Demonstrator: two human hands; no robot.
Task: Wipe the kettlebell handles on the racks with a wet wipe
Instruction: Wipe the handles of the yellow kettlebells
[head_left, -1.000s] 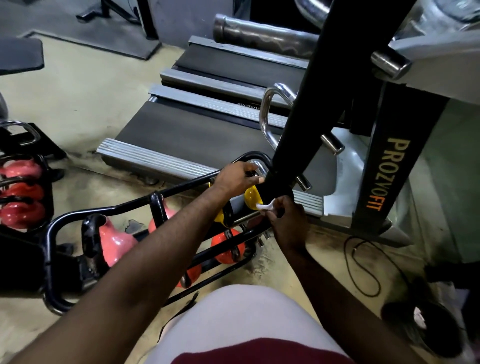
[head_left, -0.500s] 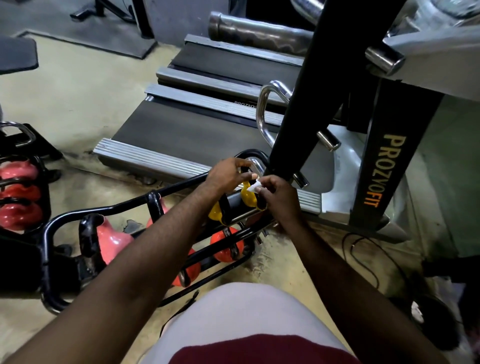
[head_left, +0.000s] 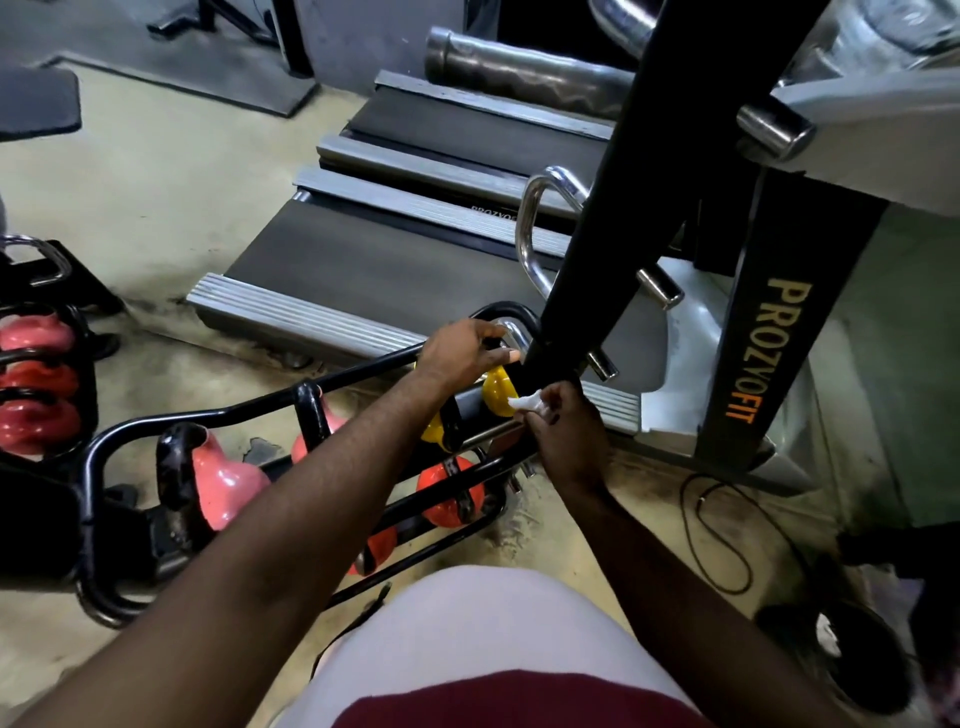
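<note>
A low black tubular rack (head_left: 244, 410) holds pink (head_left: 223, 480), orange (head_left: 447, 499) and yellow kettlebells (head_left: 497, 396). My left hand (head_left: 462, 353) grips the chrome handle (head_left: 511, 332) at the rack's far right end, above the yellow kettlebell. My right hand (head_left: 566, 431) pinches a crumpled white wet wipe (head_left: 527, 404) right beside the yellow kettlebell, touching it. A black slanted post hides part of the rack's end.
A treadmill (head_left: 395, 260) lies just behind the rack. A black machine upright (head_left: 613, 197) and a PROZYOFIT post (head_left: 769, 353) stand to the right. A second rack with red kettlebells (head_left: 36, 384) is at far left. A cable (head_left: 727, 525) loops on the floor.
My right hand has dropped back down and right with the wipe, from the top of the yellow kettlebell to its side. My left hand stays on the chrome handle.
</note>
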